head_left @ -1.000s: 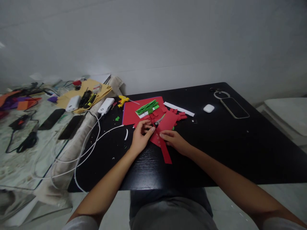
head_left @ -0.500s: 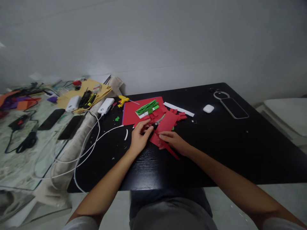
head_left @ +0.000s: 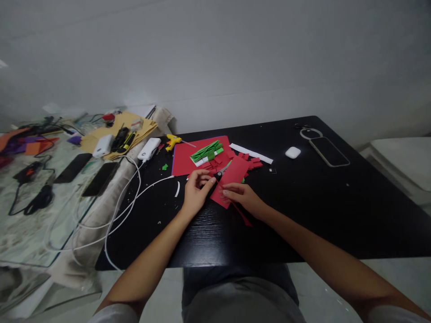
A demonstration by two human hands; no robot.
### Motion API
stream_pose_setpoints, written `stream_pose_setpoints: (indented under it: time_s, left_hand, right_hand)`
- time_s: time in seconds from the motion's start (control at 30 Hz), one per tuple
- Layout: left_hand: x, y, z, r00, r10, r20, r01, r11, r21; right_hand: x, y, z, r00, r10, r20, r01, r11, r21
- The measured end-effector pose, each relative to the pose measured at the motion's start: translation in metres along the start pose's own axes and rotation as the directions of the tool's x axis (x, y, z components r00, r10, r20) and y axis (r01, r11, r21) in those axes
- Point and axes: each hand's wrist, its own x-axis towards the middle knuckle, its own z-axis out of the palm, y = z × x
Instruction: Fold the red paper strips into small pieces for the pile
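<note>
A narrow red paper strip [head_left: 242, 215] runs between my two hands, its near end hanging past the right fingers and seen almost edge-on. My left hand [head_left: 198, 186] pinches the strip's far end. Further down its length, my right hand [head_left: 240, 194] grips it between thumb and fingers. Under the strip lies a red sheet of paper [head_left: 235, 174]. Scissors [head_left: 222, 171] rest at the sheet's left edge, their handles partly hidden by my left hand. Just beyond are folded red paper pieces [head_left: 255, 163] and a bundle of folded green paper [head_left: 207, 151].
A yellow glue gun [head_left: 173, 141] and a white power bank [head_left: 149, 148] with cables lie at the left of the black table [head_left: 303, 215]. A white strip [head_left: 251, 153], an earbud case [head_left: 292, 152] and a phone [head_left: 329, 151] are to the right. A cluttered glass-topped table adjoins on the left.
The red strip has turned from showing its flat face to nearly edge-on, and its near end has swung right. Both hands keep their hold and have barely moved.
</note>
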Motion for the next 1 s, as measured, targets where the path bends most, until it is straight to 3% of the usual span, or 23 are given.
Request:
stream_pose_setpoints:
  time_s: [0.4, 1.0]
  left_hand:
    - [0.0008, 0.0006, -0.0009, 0.998, 0.051, -0.022, -0.051, 0.999, 0.021]
    - [-0.0001, -0.0011, -0.001, 1.0, 0.015, -0.024, -0.015, 1.0, 0.014]
  right_hand:
    - [-0.0044, -0.009, 0.001, 0.998, -0.063, -0.021, 0.059, 0.987, -0.148]
    - [-0.0007, -0.0035, 0.0, 0.993, -0.109, -0.051, 0.103, 0.988, -0.113]
